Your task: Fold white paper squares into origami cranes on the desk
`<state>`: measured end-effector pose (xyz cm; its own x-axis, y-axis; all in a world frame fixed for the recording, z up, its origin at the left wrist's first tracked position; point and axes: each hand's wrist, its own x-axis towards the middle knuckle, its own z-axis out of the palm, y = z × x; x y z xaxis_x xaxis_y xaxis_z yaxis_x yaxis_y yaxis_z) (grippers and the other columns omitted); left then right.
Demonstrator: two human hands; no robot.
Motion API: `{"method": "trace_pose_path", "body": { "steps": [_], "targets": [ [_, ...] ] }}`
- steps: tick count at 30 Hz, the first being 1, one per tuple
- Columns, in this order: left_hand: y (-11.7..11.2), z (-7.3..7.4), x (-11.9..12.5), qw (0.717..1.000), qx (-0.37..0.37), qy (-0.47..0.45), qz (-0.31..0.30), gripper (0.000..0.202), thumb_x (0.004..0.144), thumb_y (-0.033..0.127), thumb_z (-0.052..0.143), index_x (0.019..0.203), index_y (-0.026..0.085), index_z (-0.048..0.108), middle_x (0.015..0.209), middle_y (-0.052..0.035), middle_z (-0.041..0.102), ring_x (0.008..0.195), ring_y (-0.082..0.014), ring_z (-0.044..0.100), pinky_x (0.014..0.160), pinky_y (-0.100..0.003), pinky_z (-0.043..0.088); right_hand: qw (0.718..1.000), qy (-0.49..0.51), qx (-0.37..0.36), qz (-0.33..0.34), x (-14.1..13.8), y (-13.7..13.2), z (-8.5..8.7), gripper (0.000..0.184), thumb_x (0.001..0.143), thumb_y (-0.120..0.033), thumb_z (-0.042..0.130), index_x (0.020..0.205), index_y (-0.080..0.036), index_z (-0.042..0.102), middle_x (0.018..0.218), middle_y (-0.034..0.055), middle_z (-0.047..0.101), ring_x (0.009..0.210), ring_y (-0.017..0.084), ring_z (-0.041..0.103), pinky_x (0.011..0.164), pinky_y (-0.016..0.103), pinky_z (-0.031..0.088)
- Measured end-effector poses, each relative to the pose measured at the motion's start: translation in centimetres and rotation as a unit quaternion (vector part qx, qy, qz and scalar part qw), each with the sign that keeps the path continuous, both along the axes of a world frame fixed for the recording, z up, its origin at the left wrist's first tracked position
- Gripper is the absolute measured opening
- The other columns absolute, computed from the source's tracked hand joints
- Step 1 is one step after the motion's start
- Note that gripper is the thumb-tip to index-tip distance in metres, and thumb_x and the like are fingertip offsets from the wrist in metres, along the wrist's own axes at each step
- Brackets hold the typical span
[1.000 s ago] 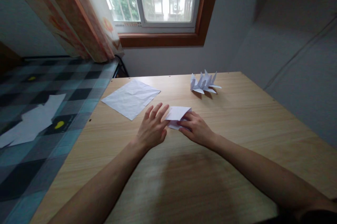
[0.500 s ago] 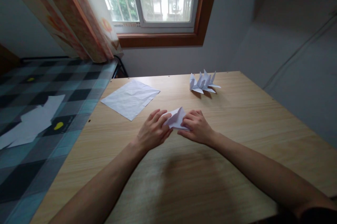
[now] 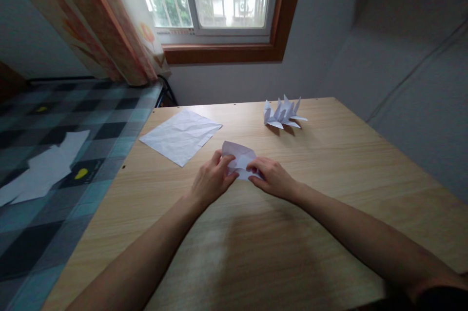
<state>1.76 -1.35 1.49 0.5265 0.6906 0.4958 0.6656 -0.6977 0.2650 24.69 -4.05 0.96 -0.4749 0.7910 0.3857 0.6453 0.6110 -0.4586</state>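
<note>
Occupying the centre of the head view: one small folded white paper piece [image 3: 242, 156], set between the two hands over a pale wood-grain tabletop [image 3: 351, 155]. Left hand [image 3: 214, 179]: fingers and thumb clamped on its left end. Right hand [image 3: 272, 177]: fingers curled, pinching its right end. Upper flap rises beyond the fingertips. Upper right of centre: one spiky white folded-paper object [image 3: 283, 115]. Upper left of centre: one flat, creased white paper square [image 3: 182, 136].
</note>
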Motion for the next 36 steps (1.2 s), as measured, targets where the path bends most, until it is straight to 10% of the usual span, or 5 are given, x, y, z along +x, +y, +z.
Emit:
{"method": "trace_pose_path", "body": {
  "steps": [7, 17, 21, 25, 36],
  "targets": [
    [0.6, -0.1, 0.0, 0.997, -0.042, -0.063, 0.016, 0.077, 0.081, 0.015, 0.067, 0.147, 0.027, 0.03, 0.12, -0.0067, 0.055, 0.079, -0.0142, 0.062, 0.071, -0.03, 0.056, 0.999, -0.013, 0.029, 0.035, 0.0, 0.1, -0.2, 0.011, 0.09, -0.016, 0.06, 0.093, -0.018, 0.07, 0.092, 0.007, 0.066, 0.085, 0.019, 0.062, 0.079, 0.031, 0.049],
    [0.6, 0.2, -0.2, 0.991, 0.12, -0.003, 0.064, 0.057, 0.084, 0.022, 0.066, 0.137, 0.024, 0.047, 0.129, -0.0145, 0.05, 0.105, -0.0273, 0.056, 0.09, -0.045, 0.049, 0.999, -0.022, 0.027, 0.041, -0.2, -0.3, -0.2, 0.016, 0.09, -0.018, 0.061, 0.101, -0.018, 0.073, 0.093, 0.0074, 0.064, 0.086, 0.019, 0.061, 0.08, 0.032, 0.05],
    [-1.1, 0.8, 0.3, 0.976, 0.213, 0.031, -0.042, 0.031, 0.091, 0.021, 0.059, 0.122, 0.024, 0.059, 0.102, -0.0084, 0.062, 0.093, -0.0226, 0.058, 0.081, -0.037, 0.045, 0.999, -0.02, 0.022, 0.029, -0.5, -0.4, -0.1, 0.019, 0.092, -0.02, 0.058, 0.103, -0.018, 0.073, 0.091, 0.0071, 0.061, 0.083, 0.019, 0.059, 0.079, 0.033, 0.051],
    [-2.2, 1.2, 1.4, 0.968, 0.145, 0.117, -0.166, 0.018, 0.096, 0.032, 0.052, 0.089, 0.019, 0.063, 0.078, -0.0042, 0.062, 0.075, -0.0187, 0.057, 0.07, -0.033, 0.043, 1.0, -0.008, 0.016, 0.009, -0.6, -0.4, -0.3, 0.022, 0.092, -0.019, 0.057, 0.108, -0.017, 0.072, 0.092, 0.0075, 0.062, 0.085, 0.019, 0.06, 0.08, 0.033, 0.051],
    [-1.4, 1.9, 1.4, 0.98, 0.001, 0.165, -0.11, 0.026, 0.097, 0.04, 0.048, 0.096, 0.018, 0.061, 0.099, -0.0093, 0.066, 0.096, -0.0239, 0.064, 0.086, -0.038, 0.048, 0.993, -0.068, 0.094, -0.018, 0.3, 0.1, -0.3, 0.022, 0.091, -0.011, 0.052, 0.103, -0.018, 0.07, 0.094, 0.0091, 0.073, 0.096, 0.025, 0.059, 0.087, 0.04, 0.043]
  ]
}}
